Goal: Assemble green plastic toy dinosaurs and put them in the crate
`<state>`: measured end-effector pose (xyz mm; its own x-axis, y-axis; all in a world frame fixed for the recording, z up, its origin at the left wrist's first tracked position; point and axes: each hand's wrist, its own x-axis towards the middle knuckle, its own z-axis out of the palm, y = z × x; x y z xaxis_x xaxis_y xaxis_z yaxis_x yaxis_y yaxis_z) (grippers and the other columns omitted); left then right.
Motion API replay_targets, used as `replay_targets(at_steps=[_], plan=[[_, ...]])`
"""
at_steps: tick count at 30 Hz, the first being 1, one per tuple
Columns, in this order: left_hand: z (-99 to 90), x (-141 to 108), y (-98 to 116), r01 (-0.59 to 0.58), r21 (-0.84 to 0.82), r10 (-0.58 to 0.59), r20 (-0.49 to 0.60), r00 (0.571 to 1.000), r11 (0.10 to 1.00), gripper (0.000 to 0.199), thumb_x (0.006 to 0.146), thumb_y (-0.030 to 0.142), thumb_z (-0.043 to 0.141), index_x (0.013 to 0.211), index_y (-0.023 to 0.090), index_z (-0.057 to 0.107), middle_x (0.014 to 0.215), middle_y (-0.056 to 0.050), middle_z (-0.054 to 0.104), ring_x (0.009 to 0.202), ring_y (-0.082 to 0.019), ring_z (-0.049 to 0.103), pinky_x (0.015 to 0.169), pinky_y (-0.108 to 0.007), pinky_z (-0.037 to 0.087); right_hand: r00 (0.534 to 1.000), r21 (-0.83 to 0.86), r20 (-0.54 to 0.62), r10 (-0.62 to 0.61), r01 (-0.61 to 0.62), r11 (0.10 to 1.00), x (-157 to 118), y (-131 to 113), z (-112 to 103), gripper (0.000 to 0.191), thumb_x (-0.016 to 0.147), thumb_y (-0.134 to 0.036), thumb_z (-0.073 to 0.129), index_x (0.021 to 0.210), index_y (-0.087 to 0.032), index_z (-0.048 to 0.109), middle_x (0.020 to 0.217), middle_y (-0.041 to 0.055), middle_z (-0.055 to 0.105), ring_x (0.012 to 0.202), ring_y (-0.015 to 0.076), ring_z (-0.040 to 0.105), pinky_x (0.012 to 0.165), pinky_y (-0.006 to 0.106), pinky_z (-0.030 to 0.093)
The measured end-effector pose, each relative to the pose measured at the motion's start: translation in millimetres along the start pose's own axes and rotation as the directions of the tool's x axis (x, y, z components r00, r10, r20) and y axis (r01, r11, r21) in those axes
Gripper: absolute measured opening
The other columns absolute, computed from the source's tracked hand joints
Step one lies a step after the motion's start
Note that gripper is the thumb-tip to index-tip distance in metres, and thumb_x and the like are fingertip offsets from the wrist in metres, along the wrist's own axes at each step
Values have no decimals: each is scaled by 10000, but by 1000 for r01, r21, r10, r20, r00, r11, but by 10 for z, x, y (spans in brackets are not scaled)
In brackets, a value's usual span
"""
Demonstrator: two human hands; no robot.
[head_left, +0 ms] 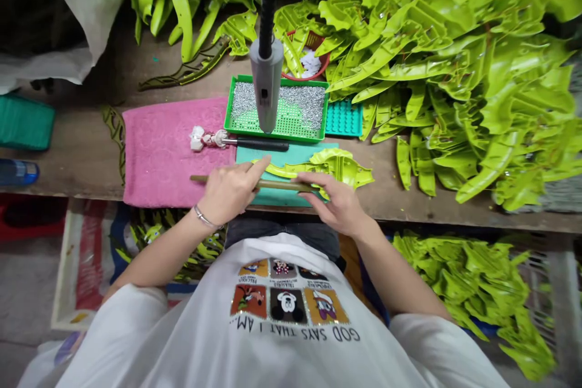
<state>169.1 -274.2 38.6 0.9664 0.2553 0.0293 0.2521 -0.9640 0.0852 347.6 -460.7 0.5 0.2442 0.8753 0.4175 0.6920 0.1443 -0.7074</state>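
Observation:
My left hand (231, 189) closes round the left part of a thin olive-brown strip (282, 185). The strip's right end lies between the thumb and fingers of my right hand (331, 201). Just beyond both hands, a bright green plastic part (339, 165) rests on a teal mat (291, 199). A pink towel (168, 151) lies to the left, with a black-handled tool (261, 144) whose end is wrapped in white reaching over it. Above the mat hangs a grey powered driver (267, 88), its tip over a green tray (275, 132) of small metal pieces.
Large piles of green parts (454, 73) cover the right of the bench (100, 163). A red basket (325, 63) stands behind the tray. Teal box (27, 122) and blue bottle (18, 172) are far left. More parts (464, 279) lie below, right.

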Motion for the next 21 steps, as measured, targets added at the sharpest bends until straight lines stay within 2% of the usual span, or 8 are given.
replay_targets(at_steps=[2,5,7,10,13,17,19,21], plan=[[16,-19,-149,4,0,-4,17,1000,1000,464,882,132,547,1320,264,627,783,-37,667,667,-195,622,606,-282,429,997,-143,-20,74,-77,987,-33,71,-79,445,911,-244,609,1341,-216,494,1159,105,695,1017,244,675,862,402,565],[77,-56,-284,25,-20,-26,-72,997,999,409,958,221,536,1359,263,605,797,-47,631,699,-197,601,613,-277,407,980,-439,-35,194,-190,878,-80,189,-105,390,863,-191,562,1252,-165,549,1025,122,688,919,279,620,794,425,500],[123,-51,-279,20,-18,-21,-98,995,1000,451,986,370,540,1417,234,555,817,-59,599,732,-215,575,647,-295,412,971,-580,13,239,-187,793,-88,247,-57,346,838,-159,538,1180,-155,589,931,121,680,866,288,573,745,417,444],[199,4,-175,-9,22,11,-73,997,1000,624,980,585,457,1475,206,491,878,-78,571,782,-236,539,693,-326,411,968,-657,76,239,-132,743,-73,302,32,309,816,-135,523,1108,-157,620,816,104,668,800,278,528,698,400,374],[275,76,-55,-9,70,12,-43,999,998,687,973,637,401,1508,209,448,938,-97,566,850,-254,520,744,-346,399,976,-615,58,210,-131,777,-78,347,53,304,796,-130,529,1080,-173,628,755,68,661,759,249,543,697,380,366],[341,158,76,-16,94,16,-4,1000,995,626,974,592,452,1493,243,466,1031,-121,578,919,-274,509,786,-367,383,975,-316,-47,217,-221,923,-175,396,-29,309,760,-130,539,1050,-205,619,795,33,673,762,215,610,728,362,459],[364,205,143,-44,88,42,15,999,995,591,970,561,491,1478,258,482,1055,-124,584,928,-275,510,783,-369,377,968,-165,-100,228,-242,956,-244,415,-82,311,741,-112,513,1010,-217,631,757,15,646,717,194,608,706,351,486],[396,261,209,-81,74,80,27,996,994,577,958,535,537,1472,277,486,1051,-119,591,930,-273,515,774,-367,370,969,-108,-142,202,-218,970,-309,437,-121,300,733,-90,486,940,-225,657,683,-1,598,654,177,576,680,342,483]])
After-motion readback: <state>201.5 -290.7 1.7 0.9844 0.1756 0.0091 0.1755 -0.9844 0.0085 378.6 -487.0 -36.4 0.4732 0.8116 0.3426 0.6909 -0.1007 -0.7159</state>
